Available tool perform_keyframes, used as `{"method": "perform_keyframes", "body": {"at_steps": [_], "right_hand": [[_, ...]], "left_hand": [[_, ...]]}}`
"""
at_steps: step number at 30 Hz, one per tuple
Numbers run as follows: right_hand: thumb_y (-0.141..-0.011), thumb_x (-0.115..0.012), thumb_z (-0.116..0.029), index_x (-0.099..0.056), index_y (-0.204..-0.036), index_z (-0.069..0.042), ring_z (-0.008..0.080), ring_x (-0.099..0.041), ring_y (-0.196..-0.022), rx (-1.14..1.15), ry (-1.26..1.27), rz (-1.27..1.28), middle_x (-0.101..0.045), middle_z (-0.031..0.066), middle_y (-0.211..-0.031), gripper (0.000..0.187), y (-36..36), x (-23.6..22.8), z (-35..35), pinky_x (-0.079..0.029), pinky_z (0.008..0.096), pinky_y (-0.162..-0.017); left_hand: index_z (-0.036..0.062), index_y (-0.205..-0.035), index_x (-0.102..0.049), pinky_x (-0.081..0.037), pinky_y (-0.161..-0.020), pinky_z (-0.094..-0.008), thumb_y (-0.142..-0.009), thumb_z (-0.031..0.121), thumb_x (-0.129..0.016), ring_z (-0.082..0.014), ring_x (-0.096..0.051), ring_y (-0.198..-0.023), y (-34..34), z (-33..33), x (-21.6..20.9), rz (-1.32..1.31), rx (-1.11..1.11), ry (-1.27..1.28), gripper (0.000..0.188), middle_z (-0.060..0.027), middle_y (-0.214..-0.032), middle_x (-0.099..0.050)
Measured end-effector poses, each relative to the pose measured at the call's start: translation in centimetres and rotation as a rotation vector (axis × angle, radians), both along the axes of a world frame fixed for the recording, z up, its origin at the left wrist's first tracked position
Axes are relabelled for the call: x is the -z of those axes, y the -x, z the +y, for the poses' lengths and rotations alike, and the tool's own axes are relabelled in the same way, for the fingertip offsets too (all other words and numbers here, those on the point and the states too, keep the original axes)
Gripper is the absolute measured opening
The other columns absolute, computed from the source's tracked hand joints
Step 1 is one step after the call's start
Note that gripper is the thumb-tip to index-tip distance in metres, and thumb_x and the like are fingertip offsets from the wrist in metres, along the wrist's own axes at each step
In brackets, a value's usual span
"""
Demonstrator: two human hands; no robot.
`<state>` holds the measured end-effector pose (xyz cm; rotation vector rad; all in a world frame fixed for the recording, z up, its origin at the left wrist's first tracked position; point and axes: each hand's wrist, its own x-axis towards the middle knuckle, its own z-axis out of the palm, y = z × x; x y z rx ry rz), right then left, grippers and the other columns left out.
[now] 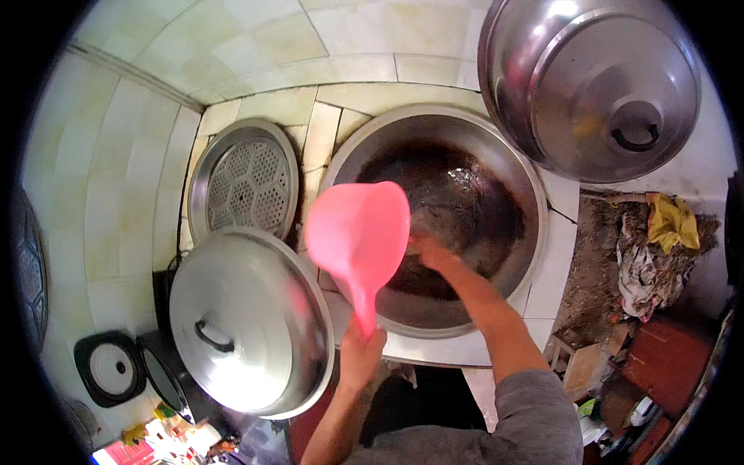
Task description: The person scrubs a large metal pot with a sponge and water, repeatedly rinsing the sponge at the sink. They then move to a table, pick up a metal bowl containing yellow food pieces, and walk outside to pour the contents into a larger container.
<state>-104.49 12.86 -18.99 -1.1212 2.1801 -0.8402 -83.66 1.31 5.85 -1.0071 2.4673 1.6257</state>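
Note:
My left hand [361,355] is closed round the handle of a pink plastic dipper [329,229], held up over the near-left rim of a large wok. The wok [521,271] is set into a tiled stove top. Its inside is dark brown, with a wet, shiny patch towards the far side. My right hand [425,249] reaches down into the wok just right of the dipper. Its fingers are partly hidden behind the dipper and blurred, so I cannot make out whether they hold anything.
A perforated steamer tray [246,186] lies left of the wok, with a domed metal lid [256,325] nearer me. Another large lid [589,85] leans at the back right. Beyond the stove's right edge are a yellow bag [673,222] and a wooden box [575,364].

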Motion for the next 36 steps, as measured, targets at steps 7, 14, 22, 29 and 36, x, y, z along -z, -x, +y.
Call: {"method": "perform_keyframes", "body": {"at_steps": [7, 14, 22, 29, 36], "right_hand": [[-0.079, -0.064, -0.003, -0.055, -0.121, -0.008, 0.0167, -0.054, -0.101, 0.883, 0.316, -0.479, -0.059, 0.0052, -0.111, 0.043, 2.4, -7.3, 10.5, -0.042, 0.0286, -0.089], [-0.078, -0.064, 0.001, -0.054, -0.121, -0.003, 0.016, -0.053, -0.105, 1.01, 0.531, -0.544, -0.057, 0.0038, -0.116, 0.044, -2.3, -9.9, 16.0, -0.041, 0.0283, -0.093], [-0.079, -0.063, 0.002, -0.05, -0.125, 0.0, 0.0173, -0.052, -0.108, 1.03, 0.751, -0.611, -0.055, 0.0066, -0.118, 0.048, -8.1, -15.9, 18.0, -0.041, 0.0302, -0.094], [-0.085, -0.06, -0.003, -0.047, -0.122, 0.0, 0.018, -0.052, -0.105, 0.939, 0.925, -0.688, -0.053, 0.0074, -0.115, 0.04, -15.7, -28.5, 18.7, -0.042, 0.0333, -0.091], [-0.08, -0.058, 0.002, -0.049, -0.111, -0.002, 0.0138, -0.053, -0.1, 0.45, 0.685, -0.608, -0.055, 0.0047, -0.107, 0.033, -29.7, -35.0, 12.1, -0.042, 0.0289, -0.089]], "left_hand": [[0.0005, -0.117, -0.046, -0.051, -0.068, -0.0498, -0.079, 0.014, -0.054, -0.0413, -0.063, -0.076, 6.1, 0.3, 8.5, -0.393, 0.253, 0.482, 0.041, -0.0248, -0.082, -0.063], [-0.0028, -0.126, -0.038, -0.054, -0.065, -0.0443, -0.083, 0.012, -0.051, -0.0347, -0.067, -0.072, 7.9, 1.3, 15.7, -0.435, 0.309, 0.758, 0.048, -0.0216, -0.089, -0.064], [0.0084, -0.107, -0.047, -0.03, -0.033, -0.0249, -0.084, 0.012, -0.055, -0.0105, -0.041, -0.04, 1.5, 9.9, 10.7, -0.385, 0.26, -1.03, 0.025, -0.0013, -0.066, -0.048], [0.0076, -0.121, -0.045, -0.024, -0.033, -0.0184, -0.084, 0.01, -0.054, -0.0038, -0.033, -0.039, -10.3, 12.0, -2.0, -0.143, 0.134, -1.382, 0.038, 0.0031, -0.063, -0.045], [0.0061, -0.115, -0.045, -0.023, -0.031, -0.0204, -0.084, 0.012, -0.057, -0.0042, -0.033, -0.038, -29.8, 13.0, -7.9, 0.127, -0.124, -1.402, 0.034, 0.0016, -0.062, -0.043]]}}
